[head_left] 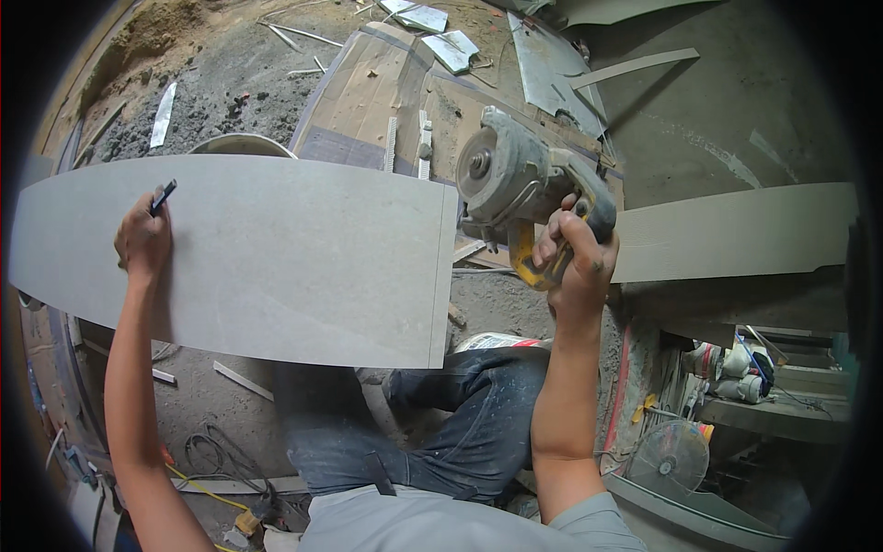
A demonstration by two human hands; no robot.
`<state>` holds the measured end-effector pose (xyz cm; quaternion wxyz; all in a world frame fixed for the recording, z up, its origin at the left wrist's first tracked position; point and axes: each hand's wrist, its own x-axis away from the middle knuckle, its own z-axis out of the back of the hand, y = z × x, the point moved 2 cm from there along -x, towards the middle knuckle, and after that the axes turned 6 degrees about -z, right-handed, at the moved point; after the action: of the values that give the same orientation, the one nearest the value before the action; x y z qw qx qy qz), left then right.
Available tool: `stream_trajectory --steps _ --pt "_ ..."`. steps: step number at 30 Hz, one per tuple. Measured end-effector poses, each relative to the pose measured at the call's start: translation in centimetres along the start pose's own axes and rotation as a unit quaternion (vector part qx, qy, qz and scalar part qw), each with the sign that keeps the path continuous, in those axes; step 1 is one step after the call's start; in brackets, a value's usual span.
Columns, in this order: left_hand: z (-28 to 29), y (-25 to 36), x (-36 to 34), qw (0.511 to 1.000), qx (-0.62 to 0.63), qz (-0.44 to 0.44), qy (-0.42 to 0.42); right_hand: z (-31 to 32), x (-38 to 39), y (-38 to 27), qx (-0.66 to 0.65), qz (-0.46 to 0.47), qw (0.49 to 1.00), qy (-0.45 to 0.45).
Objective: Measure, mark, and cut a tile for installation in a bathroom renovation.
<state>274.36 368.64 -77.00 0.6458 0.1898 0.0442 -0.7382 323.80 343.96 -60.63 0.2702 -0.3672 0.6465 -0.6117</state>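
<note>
A long pale grey tile [303,258] lies across in front of me, with a thin line drawn near its right end. My left hand [143,237] rests on the left part of the tile, its fingers closed around a dark pen [164,197]. Just past the tile's right edge, my right hand [581,253] grips the handle of a dusty circular saw [524,170] with yellow and black parts. The saw is held up, its round blade side facing left. I cannot tell whether its blade is turning.
Beneath the tile's far edge shows a bucket rim [244,144]. Flattened cardboard [354,101] and tile offcuts [451,51] lie beyond. Another long tile [736,235] extends at right. A fan [670,460] stands lower right; a cable [216,451] lies lower left.
</note>
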Motion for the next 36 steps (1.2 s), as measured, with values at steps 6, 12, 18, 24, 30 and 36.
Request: stream_trajectory --steps 6,12,18,24,30,36 --pt "0.5 0.1 -0.2 1.000 -0.014 0.017 -0.013 1.3 -0.3 2.8 0.008 -0.020 1.000 -0.004" --pt "0.4 0.1 -0.2 1.000 0.001 0.012 -0.010 1.1 -0.5 3.1 -0.014 -0.037 0.999 -0.001" --pt "0.1 -0.3 -0.4 1.000 -0.006 0.015 -0.027 1.0 -0.4 3.3 0.000 -0.035 0.999 -0.009" --pt "-0.2 -0.6 -0.5 0.999 -0.002 0.017 -0.028 1.0 -0.3 3.3 -0.002 -0.042 0.999 -0.005" --pt "-0.1 -0.4 -0.2 1.000 0.001 0.002 -0.001 1.1 -0.3 3.5 -0.006 -0.039 0.999 -0.013" --pt "-0.2 -0.8 -0.4 1.000 -0.010 0.018 -0.022 0.7 -0.3 3.5 0.002 -0.043 0.999 -0.011"
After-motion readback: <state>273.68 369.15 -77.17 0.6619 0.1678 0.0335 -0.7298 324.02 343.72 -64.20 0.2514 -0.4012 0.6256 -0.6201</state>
